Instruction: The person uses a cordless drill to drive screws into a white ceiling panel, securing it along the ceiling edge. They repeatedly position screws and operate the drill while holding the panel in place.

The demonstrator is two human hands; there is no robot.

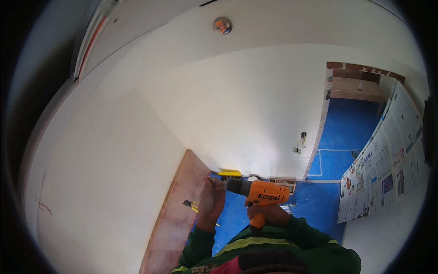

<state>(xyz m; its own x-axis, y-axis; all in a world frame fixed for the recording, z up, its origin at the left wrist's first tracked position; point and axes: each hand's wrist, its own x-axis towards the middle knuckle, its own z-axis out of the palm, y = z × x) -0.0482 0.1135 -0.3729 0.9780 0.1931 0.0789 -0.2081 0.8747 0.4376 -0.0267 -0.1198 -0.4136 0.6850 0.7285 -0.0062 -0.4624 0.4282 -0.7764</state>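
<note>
**Cordless drill held at chest height, bit end met by the left fingertips**

While the orange cordless drill (pixel 260 194) is gripped by the right hand (pixel 267 212), its black chuck (pixel 235 186) is pointed to the person's left, approx. level with the left hand (pixel 212 198). Right-hand fingers are wrapped tight round the drill's handle, just under the orange body. The left hand is raised, palm side turned toward the drill; its fingertips (pixel 213 181) are pinched narrow at the chuck's tip, and something small seems to be held there (too small to tell whether a bit or a screw). Both forearms are covered by green sleeves w/ lighter stripes, entering from the lower edge.

Behind the hands, a long wooden board (pixel 175 214) is leaned or laid along the foot of the white wall (pixel 109 173). Pliers w/ yellow handles (pixel 191 205) are seen on the blue floor covering (pixel 340 132), just beside the board's edge. A yellow tool (pixel 229 173) (prob. a level, not certain) is lying at the base of the far wall. Sheets of newspaper (pixel 388 164) are stuck over the surface at right. Bare wires are seen at a wall socket opening (pixel 301 142), and a round orange fitting (pixel 222 24) is fixed on the ceiling.
</note>
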